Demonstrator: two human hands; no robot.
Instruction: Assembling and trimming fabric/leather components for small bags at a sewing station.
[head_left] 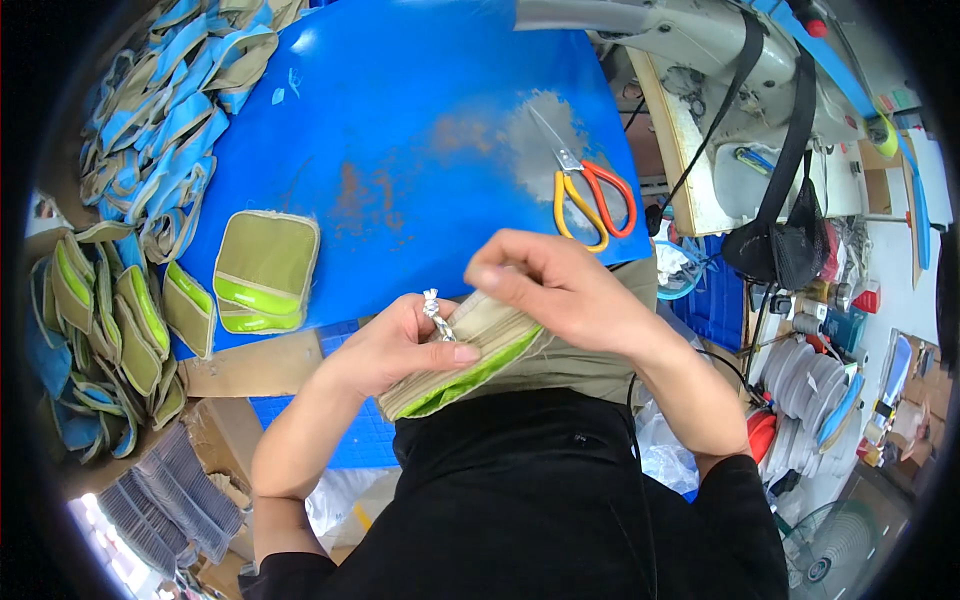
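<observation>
A thick stack of khaki fabric pouches (470,350) with bright green lining lies across my lap, close to my body. My left hand (393,345) grips its left part, thumb laid along the upper edges. Beside that thumb, a twisted white cord or strip (437,315) sticks up from the hand. My right hand (555,290) curls over the stack's right end, with its thumb and forefinger bent against the far edges. Exactly what those fingertips pinch is partly hidden. On the blue table to the left lies a similar khaki and green pouch (265,262).
Scissors (580,180) with orange and yellow handles lie on the blue table (390,90). Heaped blue and khaki pieces (165,120) cover its left side, with more green-lined pouches (125,310) nearer. A sewing machine (690,40) stands far right, and a fan (825,560) lower right.
</observation>
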